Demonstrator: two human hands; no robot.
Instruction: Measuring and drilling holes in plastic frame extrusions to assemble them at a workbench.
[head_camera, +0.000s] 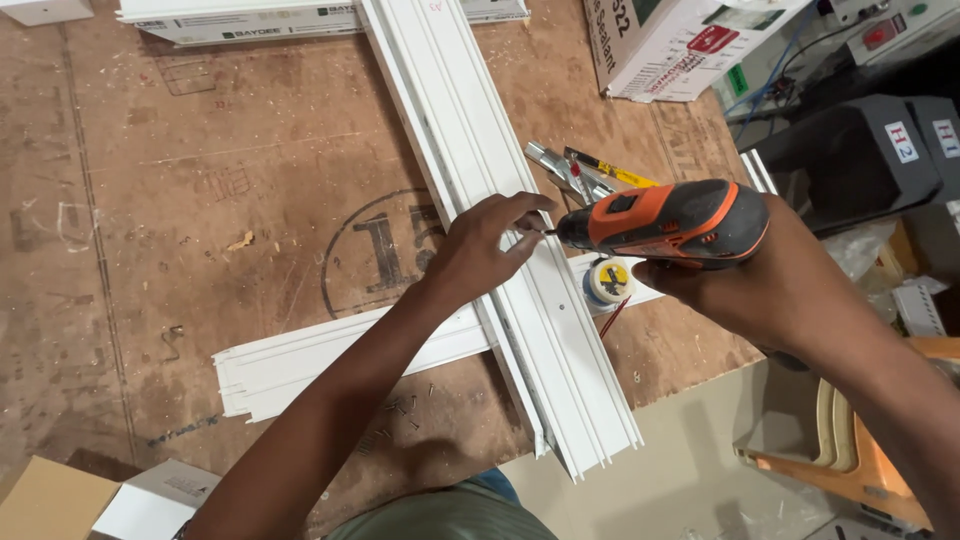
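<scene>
while the brown plywood worktop (200, 200), scuffed and stamped with a faded round mark, fills most of the view, the work sits at its right edge. a long white ribbed plastic profile (470, 150) runs diagonally down it, smooth and glossy, with parallel channels along its length; its lower end overhangs the edge of the board. beneath it a shorter white profile (300, 365) crosses at an angle, so the two form a rough cross.

the right hand (775, 285) is clenched round the grip of an orange and dark grey cordless drill (670, 222), held level with its bit pointing left at the long profile. the left hand (485, 245) rests on that profile, fingertips pinching something small at the drill's tip; whether it is a screw cannot be told. judging by this, the fastening at the crossing looks to be just starting, not finished: the bit is only meeting the plastic, and no driven screw heads can be made out.

smaller things lie nearby: a round white and yellow tape measure (610, 280) just below the drill, a yellow-handled tool (615, 172) behind it, and dark loose screws (400, 410) scattered near the person's forearm.
</scene>
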